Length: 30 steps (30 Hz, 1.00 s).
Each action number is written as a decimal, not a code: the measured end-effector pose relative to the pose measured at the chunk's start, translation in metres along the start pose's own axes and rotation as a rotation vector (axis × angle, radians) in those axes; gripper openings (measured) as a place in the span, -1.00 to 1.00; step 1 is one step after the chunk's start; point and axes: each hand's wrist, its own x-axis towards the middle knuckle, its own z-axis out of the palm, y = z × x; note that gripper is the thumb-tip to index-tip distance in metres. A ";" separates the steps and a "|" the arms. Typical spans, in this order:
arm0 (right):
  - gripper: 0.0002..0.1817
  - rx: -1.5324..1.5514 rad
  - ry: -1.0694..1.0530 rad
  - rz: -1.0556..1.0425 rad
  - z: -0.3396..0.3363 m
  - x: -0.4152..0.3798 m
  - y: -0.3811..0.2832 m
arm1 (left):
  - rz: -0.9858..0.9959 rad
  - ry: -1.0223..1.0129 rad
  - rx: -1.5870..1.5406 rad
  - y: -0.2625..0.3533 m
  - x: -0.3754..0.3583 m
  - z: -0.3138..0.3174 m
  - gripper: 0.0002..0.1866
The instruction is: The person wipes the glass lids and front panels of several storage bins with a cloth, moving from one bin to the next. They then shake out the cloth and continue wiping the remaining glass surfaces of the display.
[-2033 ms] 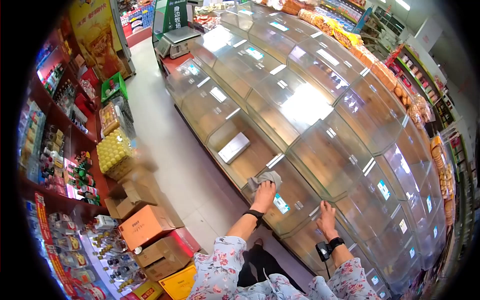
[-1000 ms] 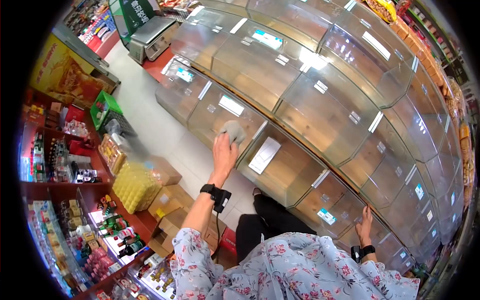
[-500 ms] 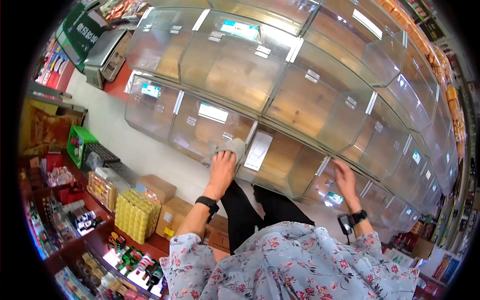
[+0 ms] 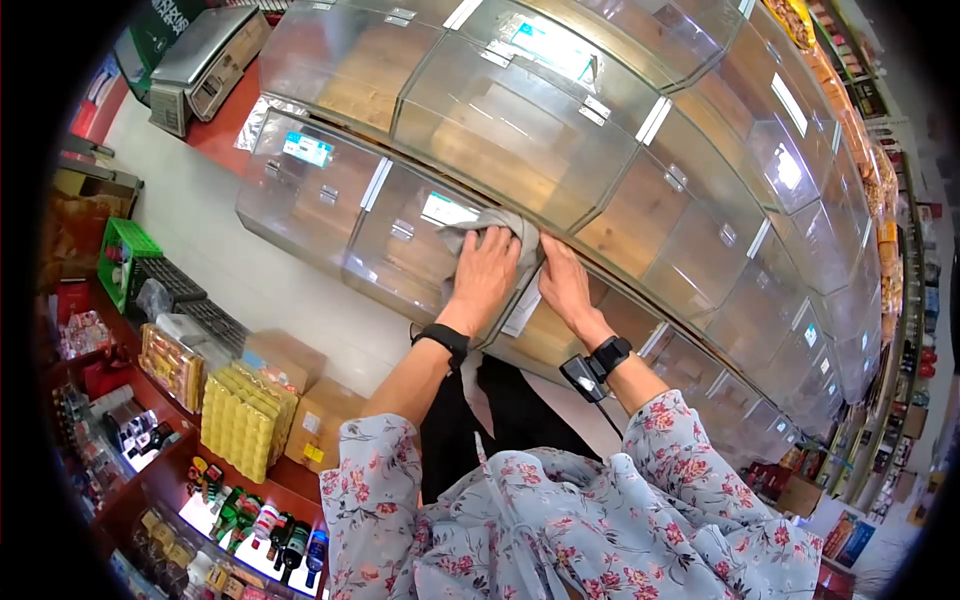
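Under the fingers of my left hand [image 4: 487, 270] is a crumpled grey cloth [image 4: 515, 226]. The hand grips it and presses it against the upper edge of a clear lidded bin [image 4: 400, 262] in the lower row. Just to the right, my right hand [image 4: 566, 284] rests on the bins' top rim with its fingers stretched forward, close to the cloth but holding nothing that I can see. A white label [image 4: 447, 209] lies on the bin lid beside the cloth. Part of the cloth is hidden beneath my left hand.
More clear bins [image 4: 520, 130] rise in tiers ahead and to the right. A weighing scale [image 4: 205, 65] stands at the far left. Yellow packs [image 4: 245, 420], a cardboard box [image 4: 325, 415] and a green crate [image 4: 125, 262] are at the left. Bottles [image 4: 265, 525] fill a shelf at lower left.
My left hand has moved up and right with the cloth, to the bin's upper edge. My right hand has come left and up, beside it. The view has shifted.
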 end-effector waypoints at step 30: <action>-0.08 -0.369 -0.193 -0.107 -0.001 0.001 -0.019 | -0.451 0.036 0.105 -0.097 -0.048 -0.008 -0.60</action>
